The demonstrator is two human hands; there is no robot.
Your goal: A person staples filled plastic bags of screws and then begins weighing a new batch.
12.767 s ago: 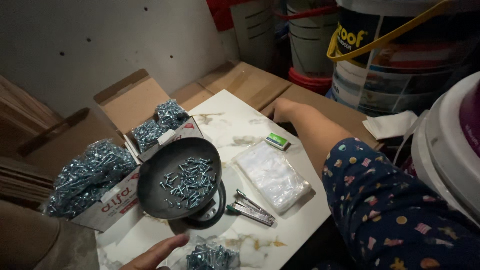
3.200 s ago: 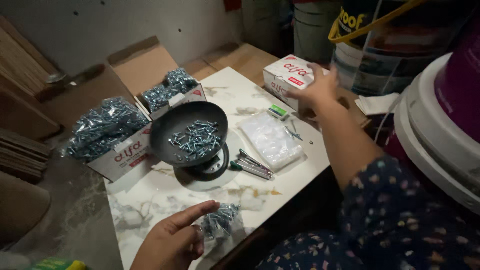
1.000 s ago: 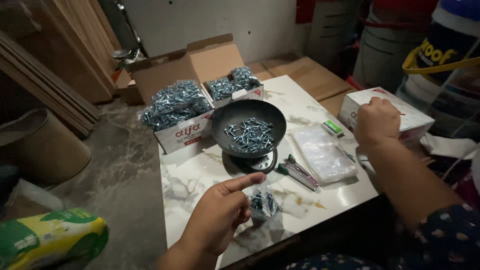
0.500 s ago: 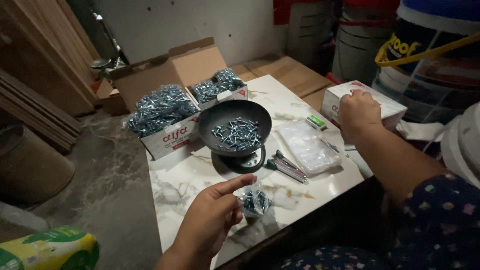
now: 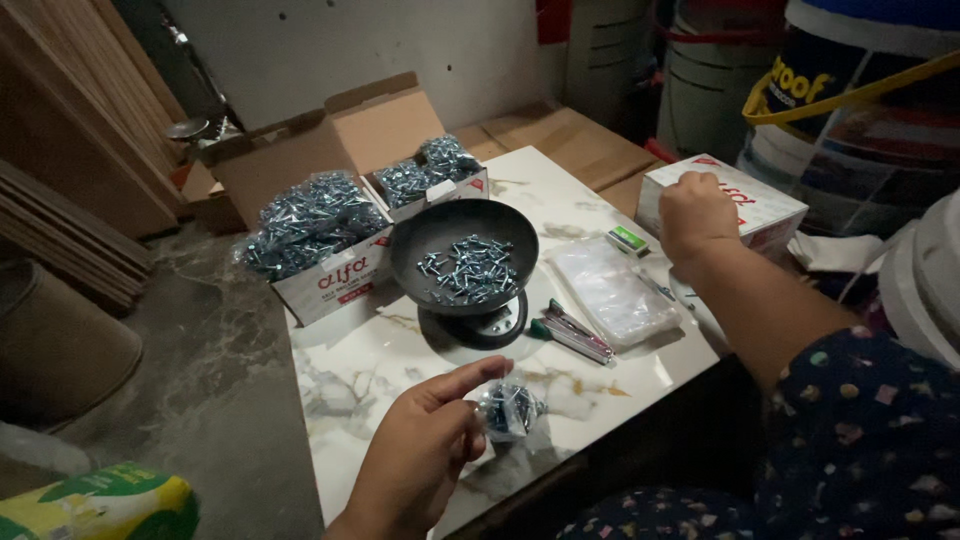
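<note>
**Small screw bag in the left hand**

The small clear bag of screws (image 5: pixel 510 410) sits at the marble tabletop's (image 5: pixel 370 375) near edge, pinched by the left hand (image 5: pixel 425 450). The right hand (image 5: pixel 697 215) rests closed on a white carton (image 5: pixel 765 205), beyond the black scale pan (image 5: pixel 463 255).

The left hand (image 5: pixel 420 460) runs off the bottom edge at the wrist, and its palm side is turned away, so how its grip meets the small bag of screws (image 5: pixel 510 410) cannot be told. The right hand (image 5: pixel 698 212) covers part of the white box (image 5: pixel 765 205); its fingertips are hidden. The black bowl (image 5: pixel 462 250) hides most of the scale (image 5: pixel 490 325) beneath. The green sack (image 5: pixel 100 505) is cut off below.
</note>
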